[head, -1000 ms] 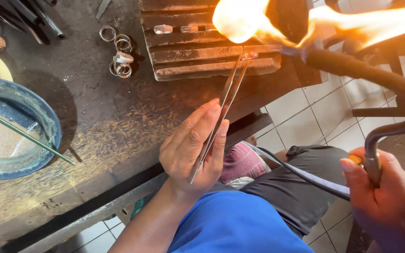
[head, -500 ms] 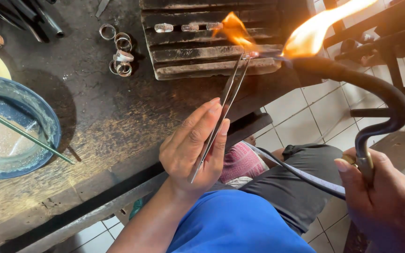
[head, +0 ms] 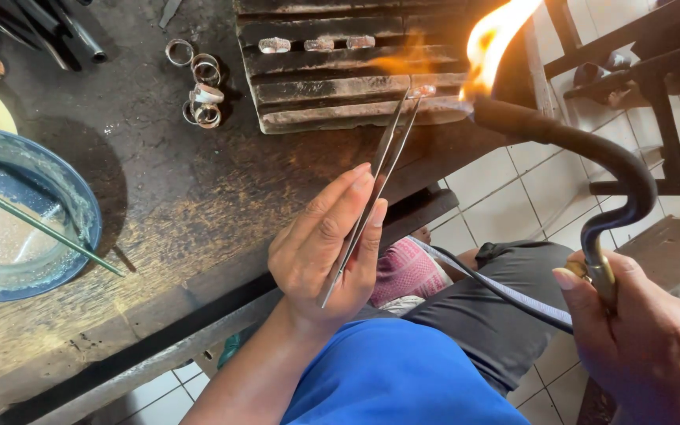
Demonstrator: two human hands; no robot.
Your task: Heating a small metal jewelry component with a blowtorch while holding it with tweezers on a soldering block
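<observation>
- Scorched wooden counter (head: 198, 197), white tiled floor below; person seated at its edge.
- Ridged, charred soldering block (head: 332, 79) at the counter's far side, three small metal pieces lying in its upper groove.
- Blue-rimmed bowl (head: 80, 212) at left, thin rod resting across it.
- Bent black torch (head: 592, 149), lit, flame licking up past the block's right end.
- Right hand (head: 647, 346) wrapped tight round the torch's brass grip.
- Left hand (head: 324, 252) pinching long tweezers (head: 379, 169), fingers extended along them.
- Tweezer tips hold a small metal piece (head: 421, 90) just beside the flame, over the block.
- Loose rings (head: 202, 94) cluster left of the block, untouched.
- Judgement: heating under way; rings look yet to be worked.
</observation>
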